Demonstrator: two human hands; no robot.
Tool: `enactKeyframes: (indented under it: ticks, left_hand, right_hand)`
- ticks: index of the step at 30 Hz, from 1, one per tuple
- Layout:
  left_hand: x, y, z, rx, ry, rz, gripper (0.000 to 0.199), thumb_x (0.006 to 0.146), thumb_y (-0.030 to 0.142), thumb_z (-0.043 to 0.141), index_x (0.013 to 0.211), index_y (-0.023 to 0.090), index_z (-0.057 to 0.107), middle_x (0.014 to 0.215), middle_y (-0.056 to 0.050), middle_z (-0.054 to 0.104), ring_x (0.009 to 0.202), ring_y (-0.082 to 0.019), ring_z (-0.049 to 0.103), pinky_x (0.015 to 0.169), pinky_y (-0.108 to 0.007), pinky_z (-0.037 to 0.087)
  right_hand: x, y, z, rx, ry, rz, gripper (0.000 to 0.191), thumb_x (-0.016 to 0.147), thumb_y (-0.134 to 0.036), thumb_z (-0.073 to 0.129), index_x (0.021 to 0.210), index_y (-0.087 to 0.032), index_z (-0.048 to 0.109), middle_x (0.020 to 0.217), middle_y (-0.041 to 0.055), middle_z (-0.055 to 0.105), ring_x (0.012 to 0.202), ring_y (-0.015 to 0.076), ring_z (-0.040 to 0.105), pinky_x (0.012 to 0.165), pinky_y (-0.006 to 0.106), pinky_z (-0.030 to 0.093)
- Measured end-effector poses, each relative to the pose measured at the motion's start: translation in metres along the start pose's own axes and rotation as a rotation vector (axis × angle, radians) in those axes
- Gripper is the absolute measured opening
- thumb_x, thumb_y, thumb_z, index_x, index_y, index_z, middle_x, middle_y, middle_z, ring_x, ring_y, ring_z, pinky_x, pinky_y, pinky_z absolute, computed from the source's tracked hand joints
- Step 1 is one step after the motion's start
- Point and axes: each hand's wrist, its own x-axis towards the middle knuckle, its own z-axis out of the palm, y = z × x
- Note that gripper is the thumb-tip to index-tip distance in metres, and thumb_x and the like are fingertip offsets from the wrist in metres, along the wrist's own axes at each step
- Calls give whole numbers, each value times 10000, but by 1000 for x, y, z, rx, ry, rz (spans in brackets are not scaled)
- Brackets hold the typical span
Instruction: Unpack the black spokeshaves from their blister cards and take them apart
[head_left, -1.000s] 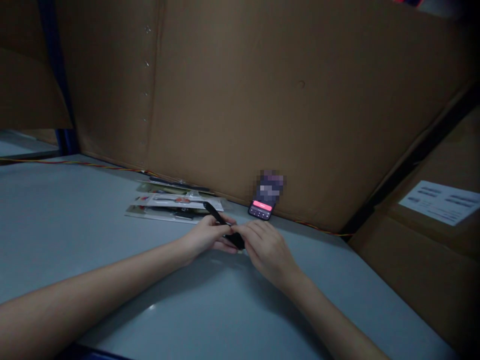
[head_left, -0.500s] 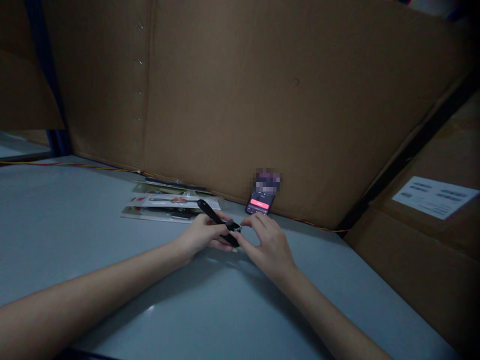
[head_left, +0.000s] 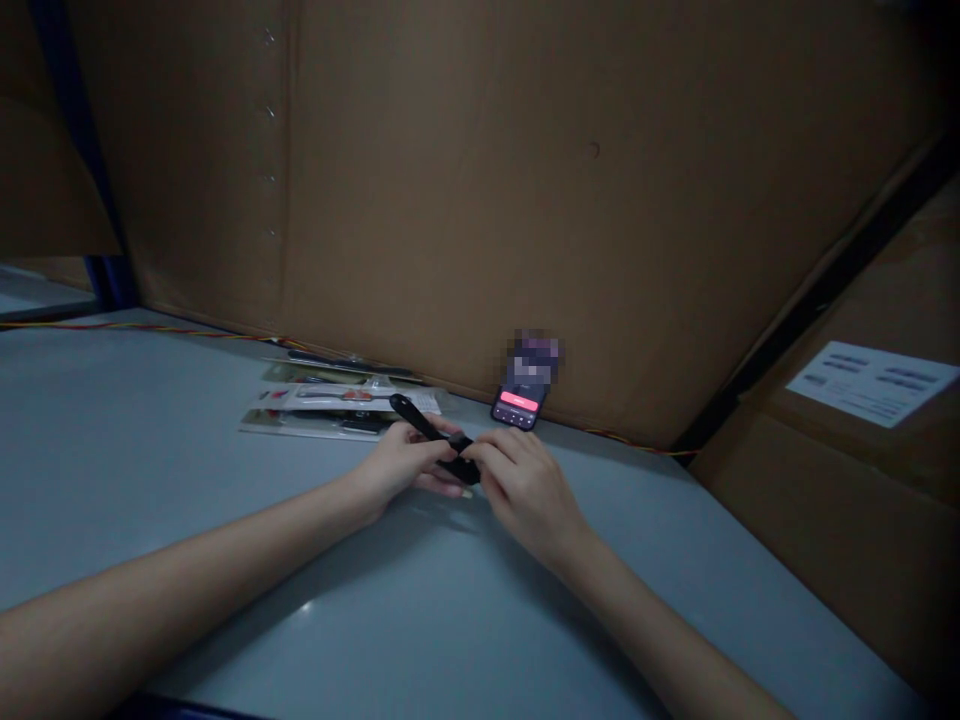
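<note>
A black-handled tool [head_left: 417,416] slants down to the right over the table, its handle end up at the left. My left hand [head_left: 409,462] is closed around its middle, thumb on top and fingers beneath. My right hand [head_left: 521,482] is closed at the tool's lower right end, fingertips pinched against it. Whatever small part lies between those fingertips is hidden. Just behind my left hand, several flat packages [head_left: 349,398] with dark-handled items overlap on the table.
A phone [head_left: 523,385] with a lit screen leans on the large cardboard wall [head_left: 450,180] behind my hands. Red and yellow wires [head_left: 172,330] run along the wall's foot. At the right stands a cardboard box [head_left: 840,480] with a white label.
My right hand's fingers have closed from a spread pinch onto the tool's lower end. My left hand still holds the tool. The view has shifted slightly.
</note>
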Motion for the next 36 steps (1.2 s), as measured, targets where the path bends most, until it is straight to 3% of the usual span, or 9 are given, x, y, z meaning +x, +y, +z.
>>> enactKeyframes:
  ticks: [7, 11, 16, 20, 25, 31, 34, 36]
  left_hand:
    - [2, -2, -2, 12, -22, 6, 280, 706, 83, 597, 968, 121, 505, 799, -80, 653, 656, -221, 681, 605, -371, 577]
    - [2, -2, -2, 15, -17, 12, 266, 705, 86, 605, 953, 119, 513, 843, -98, 658, 668, -224, 683, 600, -361, 578]
    - [2, 0, -2, 7, 5, 18, 240, 709, 97, 614, 927, 122, 517, 823, -99, 663, 661, -221, 679, 621, -387, 579]
    - [4, -1, -4, -36, 25, -3, 262, 691, 73, 624, 927, 123, 523, 851, -106, 664, 678, -228, 683, 637, -395, 576]
    - [7, -1, -8, -78, 42, -62, 292, 695, 65, 625, 957, 133, 518, 895, -115, 665, 719, -238, 689, 689, -403, 568]
    - [6, 0, -7, -95, 12, -89, 292, 718, 56, 613, 976, 132, 500, 957, -125, 654, 725, -233, 692, 708, -398, 569]
    - [6, -1, -6, -91, -18, -98, 298, 727, 63, 613, 998, 119, 501, 954, -143, 658, 714, -226, 693, 710, -391, 567]
    - [7, -1, -7, -83, -43, -93, 313, 727, 72, 621, 1013, 113, 501, 939, -149, 663, 711, -228, 693, 707, -392, 565]
  right_hand:
    - [1, 4, 3, -20, -25, -10, 198, 885, -125, 415, 935, -158, 604, 863, 69, 630, 826, 192, 545, 724, 312, 392]
    - [0, 7, 1, 14, 30, -8, 150, 868, -131, 439, 904, -168, 580, 823, 51, 637, 791, 182, 555, 720, 307, 366]
    - [-3, 29, 0, 80, 90, 242, 106, 794, -166, 523, 875, -193, 584, 783, 15, 648, 740, 161, 587, 702, 288, 364]
    - [-11, 57, 16, 82, -36, 408, 129, 745, -178, 528, 834, -201, 619, 676, -5, 614, 653, 153, 566, 602, 255, 368]
    - [-18, 73, 39, 155, -108, 361, 151, 746, -180, 539, 820, -197, 670, 695, 3, 582, 684, 146, 547, 624, 253, 403]
    - [-22, 75, 44, 41, -122, 330, 186, 810, -246, 543, 914, -208, 693, 794, 41, 583, 831, 175, 543, 729, 292, 437]
    - [-20, 75, 42, 36, -71, 340, 193, 825, -274, 538, 925, -216, 692, 818, 43, 587, 857, 175, 546, 748, 297, 444]
    - [-15, 70, 38, 146, -2, 364, 213, 845, -295, 512, 931, -207, 685, 831, 46, 596, 851, 171, 554, 738, 296, 450]
